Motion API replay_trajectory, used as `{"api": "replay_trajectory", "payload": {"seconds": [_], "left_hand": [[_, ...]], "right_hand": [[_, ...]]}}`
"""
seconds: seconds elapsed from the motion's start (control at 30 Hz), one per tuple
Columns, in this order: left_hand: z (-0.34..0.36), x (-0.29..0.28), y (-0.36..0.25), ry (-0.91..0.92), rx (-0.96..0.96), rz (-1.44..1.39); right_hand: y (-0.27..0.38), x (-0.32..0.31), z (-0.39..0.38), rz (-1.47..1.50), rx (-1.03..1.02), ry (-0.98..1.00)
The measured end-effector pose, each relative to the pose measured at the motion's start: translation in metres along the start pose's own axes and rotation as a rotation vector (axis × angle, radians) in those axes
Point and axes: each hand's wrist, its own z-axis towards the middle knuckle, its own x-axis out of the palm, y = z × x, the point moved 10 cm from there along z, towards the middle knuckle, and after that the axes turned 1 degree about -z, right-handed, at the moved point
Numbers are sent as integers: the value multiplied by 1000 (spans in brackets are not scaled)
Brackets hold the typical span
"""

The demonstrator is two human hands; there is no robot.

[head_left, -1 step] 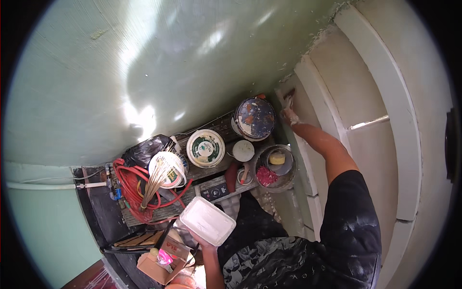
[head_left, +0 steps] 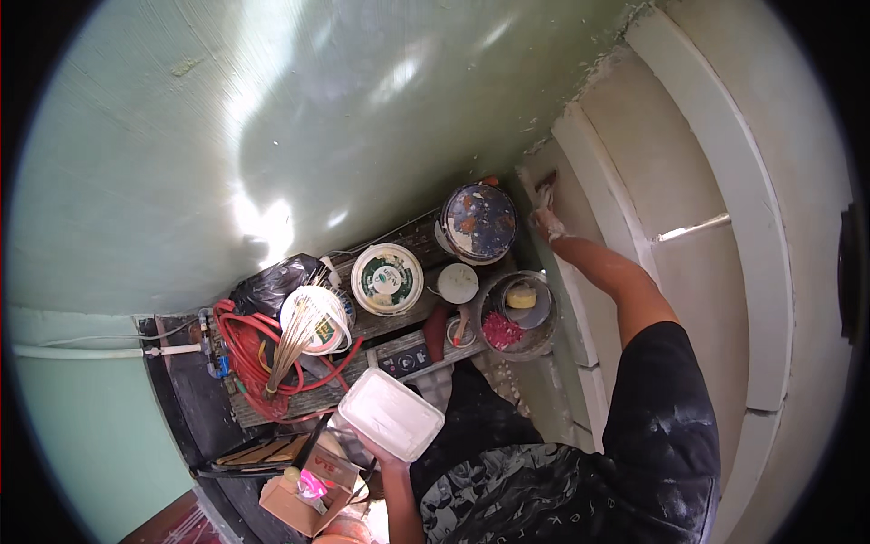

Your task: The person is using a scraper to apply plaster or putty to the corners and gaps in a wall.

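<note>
My left hand grips a white rectangular tub from below and its near side, in front of my torso. Smooth white paste shows inside it. My right arm stretches far out to the right-hand wall. There my right hand, smeared with white, is closed on a small dark-tipped hand tool. Its tip is at the pale wall panel, near the corner with the green wall; whether it touches cannot be made out, and its exact kind is too small to tell.
A plank bench carries a paint-spattered bucket, a lidded white tub, a red hose and a bundle of thin sticks. A round basin holds a yellow sponge. Pale ledges jut from the right wall.
The right hand and its tool shift very slightly at the wall panel. The white tub stays almost still in my left hand.
</note>
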Motion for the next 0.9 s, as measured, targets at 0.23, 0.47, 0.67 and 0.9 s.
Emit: {"api": "replay_trajectory", "payload": {"seconds": [0.23, 0.47, 0.67, 0.9], "left_hand": [[16, 23, -7, 178, -56, -81], [26, 37, -10, 224, -114, -114], [32, 34, -4, 236, -199, -82], [28, 46, 0, 314, -237, -42]], "right_hand": [[7, 29, -146, -986, -280, 402], [96, -50, -196, -1062, -322, 180], [40, -39, -151, -989, -216, 427], [27, -12, -221, -1110, -195, 281]]}}
